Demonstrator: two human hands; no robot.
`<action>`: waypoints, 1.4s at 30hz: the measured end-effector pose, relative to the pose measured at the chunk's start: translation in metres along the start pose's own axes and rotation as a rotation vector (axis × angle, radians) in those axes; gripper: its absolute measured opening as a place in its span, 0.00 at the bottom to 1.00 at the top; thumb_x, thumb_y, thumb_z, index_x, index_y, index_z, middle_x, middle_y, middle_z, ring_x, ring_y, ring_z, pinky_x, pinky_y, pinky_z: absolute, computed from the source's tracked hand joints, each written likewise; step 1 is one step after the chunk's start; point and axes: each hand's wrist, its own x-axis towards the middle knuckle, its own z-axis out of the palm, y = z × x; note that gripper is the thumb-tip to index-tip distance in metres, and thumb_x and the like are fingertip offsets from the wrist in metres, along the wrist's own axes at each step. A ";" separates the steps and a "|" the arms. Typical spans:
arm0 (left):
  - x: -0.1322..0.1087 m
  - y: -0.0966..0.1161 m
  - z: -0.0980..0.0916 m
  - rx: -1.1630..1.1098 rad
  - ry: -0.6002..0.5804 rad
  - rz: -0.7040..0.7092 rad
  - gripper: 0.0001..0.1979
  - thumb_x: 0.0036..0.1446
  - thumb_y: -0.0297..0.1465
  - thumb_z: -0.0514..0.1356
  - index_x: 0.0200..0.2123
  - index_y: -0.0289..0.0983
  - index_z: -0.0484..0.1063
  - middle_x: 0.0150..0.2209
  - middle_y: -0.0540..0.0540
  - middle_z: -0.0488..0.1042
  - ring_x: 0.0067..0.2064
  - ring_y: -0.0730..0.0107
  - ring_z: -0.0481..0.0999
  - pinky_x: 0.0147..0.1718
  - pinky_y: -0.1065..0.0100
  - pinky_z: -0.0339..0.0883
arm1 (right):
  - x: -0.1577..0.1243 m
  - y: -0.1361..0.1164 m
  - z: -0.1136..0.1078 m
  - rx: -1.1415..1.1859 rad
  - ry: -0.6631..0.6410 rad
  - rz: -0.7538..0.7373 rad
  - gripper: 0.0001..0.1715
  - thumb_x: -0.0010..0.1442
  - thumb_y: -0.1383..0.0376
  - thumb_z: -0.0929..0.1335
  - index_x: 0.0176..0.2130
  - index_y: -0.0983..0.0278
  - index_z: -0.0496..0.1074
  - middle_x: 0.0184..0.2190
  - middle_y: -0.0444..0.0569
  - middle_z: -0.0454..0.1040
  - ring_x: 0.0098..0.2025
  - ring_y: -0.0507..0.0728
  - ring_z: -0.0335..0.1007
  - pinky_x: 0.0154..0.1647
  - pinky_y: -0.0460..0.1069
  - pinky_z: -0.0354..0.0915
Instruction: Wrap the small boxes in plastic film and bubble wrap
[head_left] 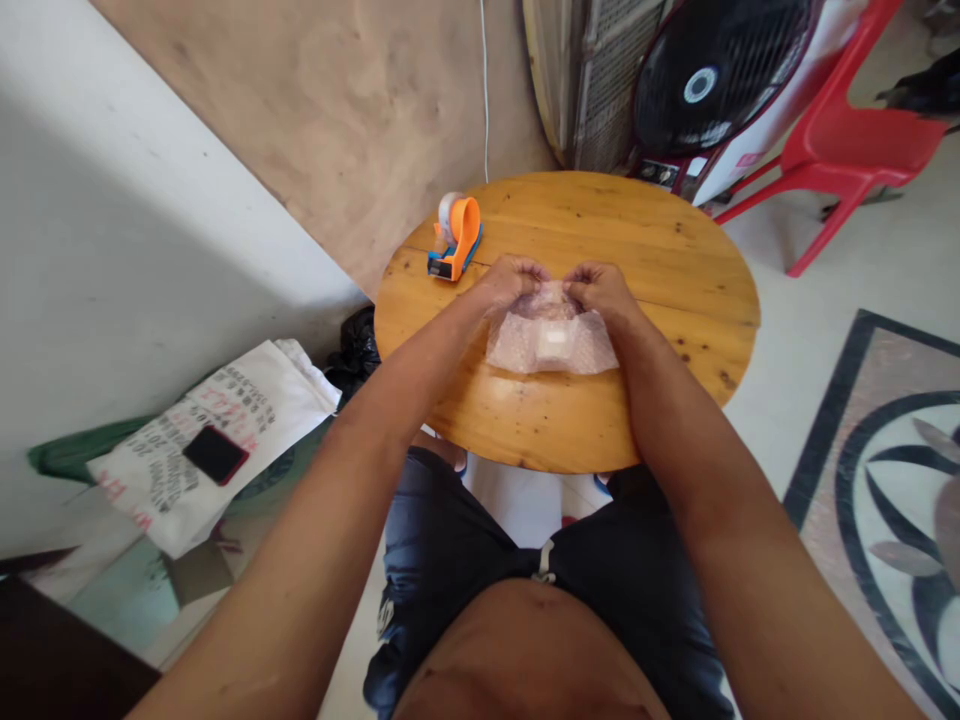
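A sheet of clear bubble wrap [517,345] lies on the round wooden table [660,380] in front of me. A small white item [555,338] shows in the middle of it; its kind I cannot make out. My left hand [517,278] pinches the far edge of the wrap on the left. On the right side of that same edge, my right hand [596,287] is closed on the wrap too, with a small gap between the hands. The edge they hold is gathered and slightly raised.
An orange and blue tape dispenser [457,238] stands at the table's far left. Behind the table are a black fan [701,85] and a red plastic chair [847,140]. On the left, a phone [216,455] rests on a white printed sack [274,385].
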 end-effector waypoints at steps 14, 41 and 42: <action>0.002 -0.013 0.000 0.025 0.009 0.069 0.09 0.48 0.20 0.59 0.28 0.33 0.80 0.23 0.50 0.74 0.24 0.77 0.68 0.29 0.71 0.63 | -0.010 -0.002 -0.003 0.000 0.003 0.006 0.10 0.48 0.62 0.69 0.32 0.64 0.74 0.24 0.46 0.72 0.26 0.54 0.65 0.27 0.48 0.63; 0.013 -0.009 -0.002 -0.020 -0.126 -0.022 0.30 0.44 0.20 0.68 0.53 0.36 0.72 0.32 0.48 0.76 0.31 0.68 0.76 0.36 0.66 0.67 | -0.011 0.002 -0.003 -0.010 0.037 -0.060 0.08 0.50 0.63 0.68 0.32 0.64 0.73 0.30 0.47 0.75 0.34 0.56 0.68 0.38 0.51 0.66; 0.014 -0.009 -0.001 -0.021 -0.092 -0.025 0.26 0.45 0.22 0.69 0.50 0.35 0.74 0.32 0.47 0.77 0.31 0.68 0.76 0.36 0.65 0.67 | -0.011 0.002 -0.003 -0.010 0.035 -0.061 0.08 0.50 0.63 0.68 0.32 0.64 0.73 0.30 0.48 0.75 0.34 0.56 0.68 0.38 0.51 0.66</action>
